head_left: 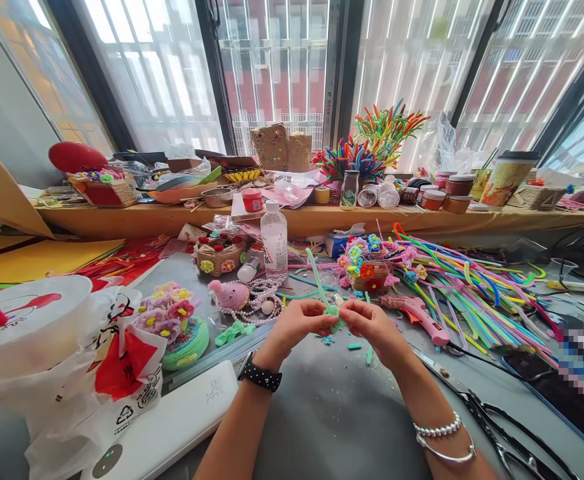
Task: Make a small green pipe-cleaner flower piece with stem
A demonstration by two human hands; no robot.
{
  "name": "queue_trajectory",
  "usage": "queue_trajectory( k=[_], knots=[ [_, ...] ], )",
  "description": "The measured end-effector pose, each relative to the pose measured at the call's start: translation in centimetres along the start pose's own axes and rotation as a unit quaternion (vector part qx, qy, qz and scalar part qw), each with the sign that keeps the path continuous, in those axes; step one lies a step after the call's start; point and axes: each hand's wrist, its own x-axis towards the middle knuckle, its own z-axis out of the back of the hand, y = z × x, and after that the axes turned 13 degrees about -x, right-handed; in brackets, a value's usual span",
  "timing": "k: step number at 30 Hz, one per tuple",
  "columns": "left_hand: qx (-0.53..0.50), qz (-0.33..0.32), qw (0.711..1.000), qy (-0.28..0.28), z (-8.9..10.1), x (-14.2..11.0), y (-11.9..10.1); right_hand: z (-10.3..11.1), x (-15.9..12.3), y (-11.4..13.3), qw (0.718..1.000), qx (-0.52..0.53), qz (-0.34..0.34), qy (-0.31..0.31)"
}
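Note:
Both hands meet over the middle of the grey table, pinching a light green pipe cleaner [316,277] between them. One end of it stands straight up; the lower part is bent into a small curled bunch. My left hand [299,327] grips it from the left with thumb and forefinger. From the other side, my right hand [369,327] pinches the same bunch, its fingertips almost touching the left ones. Just beyond sits a basket of pipe-cleaner flowers [372,273]. A pink glue gun [419,313] lies right of my right hand. Short green pieces [355,347] lie below the hands.
Scissors [472,400] lie at the right, near a heap of coloured pipe cleaners [482,300]. A plastic bottle [274,243] stands behind my left hand. At the left are a white power bank [172,427], a lidded cup [27,327] and a flower pot [187,343].

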Motion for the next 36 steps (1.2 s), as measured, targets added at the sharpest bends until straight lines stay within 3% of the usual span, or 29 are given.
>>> queue_trajectory(
  k=[7, 11, 20, 26, 36],
  knots=[
    [0.058, -0.045, 0.997, 0.02, -0.02, -0.04, -0.01, -0.29, -0.17, -0.36, 0.98, 0.163, -0.098, 0.053],
    [0.083, -0.044, 0.995, 0.028, 0.19, -0.16, -0.04, -0.24, -0.18, -0.39, 0.971, 0.187, -0.134, 0.072],
    [0.028, -0.042, 0.992, 0.112, -0.37, -0.33, -0.36, -0.31, -0.1, -0.48, 0.975, 0.199, -0.073, 0.062],
    [-0.03, -0.04, 0.995, 0.083, -0.28, -0.29, -0.2, -0.38, -0.2, -0.24, 0.976, 0.201, -0.06, 0.064],
    [-0.05, -0.02, 0.996, 0.069, 0.32, -0.09, 0.16, -0.73, -0.35, -0.34, 0.957, 0.259, -0.112, 0.065]
  ],
)
